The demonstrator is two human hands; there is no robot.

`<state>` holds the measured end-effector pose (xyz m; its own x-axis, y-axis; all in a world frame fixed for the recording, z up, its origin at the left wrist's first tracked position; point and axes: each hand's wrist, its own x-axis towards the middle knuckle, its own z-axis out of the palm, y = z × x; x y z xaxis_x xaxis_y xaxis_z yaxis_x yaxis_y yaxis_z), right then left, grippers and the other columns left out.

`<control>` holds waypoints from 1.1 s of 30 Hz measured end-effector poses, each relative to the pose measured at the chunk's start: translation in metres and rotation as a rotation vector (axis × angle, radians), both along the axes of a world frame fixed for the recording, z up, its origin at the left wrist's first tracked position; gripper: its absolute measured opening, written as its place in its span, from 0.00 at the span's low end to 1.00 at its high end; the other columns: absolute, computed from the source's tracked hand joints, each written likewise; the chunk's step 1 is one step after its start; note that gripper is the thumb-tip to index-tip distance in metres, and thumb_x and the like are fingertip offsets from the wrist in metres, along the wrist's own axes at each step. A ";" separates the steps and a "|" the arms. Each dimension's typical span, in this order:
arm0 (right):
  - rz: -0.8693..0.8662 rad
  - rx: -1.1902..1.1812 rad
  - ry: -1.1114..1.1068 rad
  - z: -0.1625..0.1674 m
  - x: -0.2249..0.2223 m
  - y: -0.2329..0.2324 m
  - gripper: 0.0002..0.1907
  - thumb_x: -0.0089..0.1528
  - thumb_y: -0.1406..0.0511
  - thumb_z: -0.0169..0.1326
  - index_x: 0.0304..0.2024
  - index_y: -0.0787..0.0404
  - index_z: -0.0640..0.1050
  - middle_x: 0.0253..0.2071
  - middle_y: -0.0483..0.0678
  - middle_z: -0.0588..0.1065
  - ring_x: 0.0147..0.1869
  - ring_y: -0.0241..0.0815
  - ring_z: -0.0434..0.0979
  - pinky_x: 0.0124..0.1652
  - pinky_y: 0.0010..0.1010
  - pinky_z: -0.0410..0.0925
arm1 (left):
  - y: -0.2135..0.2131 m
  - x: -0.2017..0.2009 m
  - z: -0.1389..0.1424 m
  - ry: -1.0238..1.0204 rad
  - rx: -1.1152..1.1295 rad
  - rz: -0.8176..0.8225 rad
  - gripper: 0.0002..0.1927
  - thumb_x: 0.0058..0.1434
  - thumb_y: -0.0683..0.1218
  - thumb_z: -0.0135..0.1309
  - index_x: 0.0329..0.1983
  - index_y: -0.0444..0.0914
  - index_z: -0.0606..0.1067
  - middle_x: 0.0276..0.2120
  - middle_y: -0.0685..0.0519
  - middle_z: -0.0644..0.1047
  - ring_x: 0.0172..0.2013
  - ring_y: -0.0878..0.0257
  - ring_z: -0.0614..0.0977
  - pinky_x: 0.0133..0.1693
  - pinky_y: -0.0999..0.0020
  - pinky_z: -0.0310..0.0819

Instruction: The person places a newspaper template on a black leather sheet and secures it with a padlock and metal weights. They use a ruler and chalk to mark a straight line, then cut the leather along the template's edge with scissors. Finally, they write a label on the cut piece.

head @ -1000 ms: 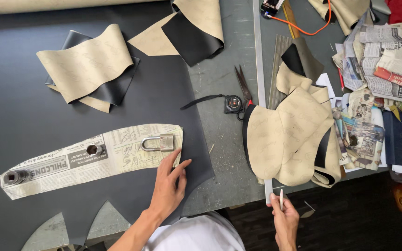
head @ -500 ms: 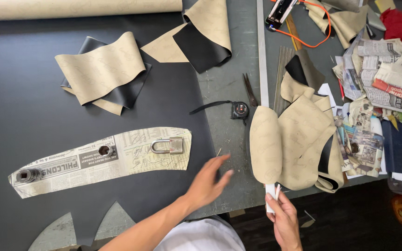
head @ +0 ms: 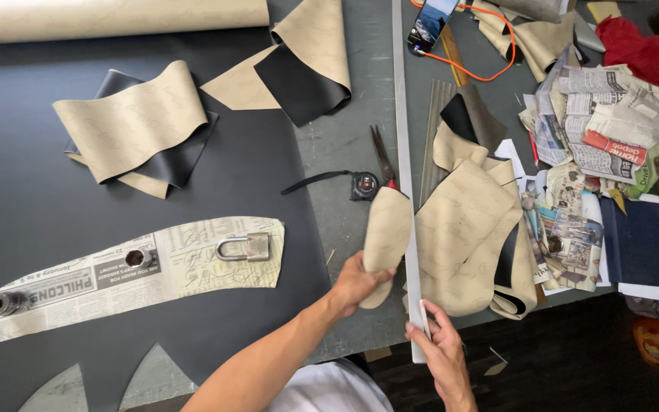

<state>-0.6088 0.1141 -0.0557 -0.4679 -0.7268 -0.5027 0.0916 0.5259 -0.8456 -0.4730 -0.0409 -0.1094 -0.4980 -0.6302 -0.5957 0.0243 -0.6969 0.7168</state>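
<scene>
My left hand [head: 356, 278] grips the lower end of a beige oval cut piece [head: 387, 225] and lifts it off the grey table beside a long metal ruler [head: 401, 137]. At the ruler's near end, my right hand [head: 442, 349] pinches a small white stick [head: 423, 310] and rests against the ruler. A pile of beige and black cut pieces [head: 474, 229] lies just right of the ruler. To the left, a curved newspaper pattern [head: 78, 278] lies on a black sheet [head: 32, 214], held down by a padlock [head: 242, 246] and two round weights [head: 138, 258].
Scissors [head: 381, 155] and a tape measure [head: 364, 185] lie above my left hand. A phone [head: 429, 18] with an orange cable, a heap of newspaper [head: 600, 130] and red cloth [head: 654, 53] crowd the right. Beige-backed pieces [head: 135, 122] and a roll [head: 116, 17] lie at the back.
My left hand left the newspaper pattern, crossed to the right and took hold of the beige oval piece. My right hand stayed by the ruler's near end.
</scene>
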 end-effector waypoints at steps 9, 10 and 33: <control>-0.133 -0.072 0.127 -0.003 -0.005 -0.006 0.11 0.59 0.69 0.62 0.44 0.63 0.80 0.18 0.35 0.67 0.18 0.26 0.55 0.19 0.25 0.47 | 0.015 -0.019 -0.010 -0.257 -0.501 0.113 0.32 0.56 0.46 0.68 0.62 0.38 0.68 0.51 0.43 0.80 0.52 0.53 0.82 0.54 0.60 0.74; -0.144 -0.109 0.110 -0.005 -0.004 0.000 0.11 0.59 0.70 0.61 0.44 0.63 0.80 0.19 0.35 0.67 0.19 0.25 0.55 0.19 0.24 0.47 | 0.013 -0.027 -0.008 -0.250 -0.498 0.092 0.31 0.57 0.47 0.66 0.62 0.38 0.68 0.51 0.42 0.80 0.52 0.53 0.82 0.54 0.60 0.75; 0.860 -0.683 0.622 0.003 0.035 0.006 0.21 0.48 0.72 0.68 0.44 0.72 0.80 0.24 0.52 0.77 0.25 0.45 0.79 0.25 0.35 0.70 | -0.056 0.295 0.106 -0.030 -0.640 0.923 0.26 0.80 0.55 0.31 0.69 0.34 0.63 0.45 0.46 0.79 0.42 0.62 0.85 0.44 0.66 0.84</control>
<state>-0.5739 0.1196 -0.0528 0.2620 -0.9375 0.2290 -0.5723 -0.3420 -0.7453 -0.1780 -0.0967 -0.0037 0.3263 -0.9447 -0.0342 0.3179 0.0756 0.9451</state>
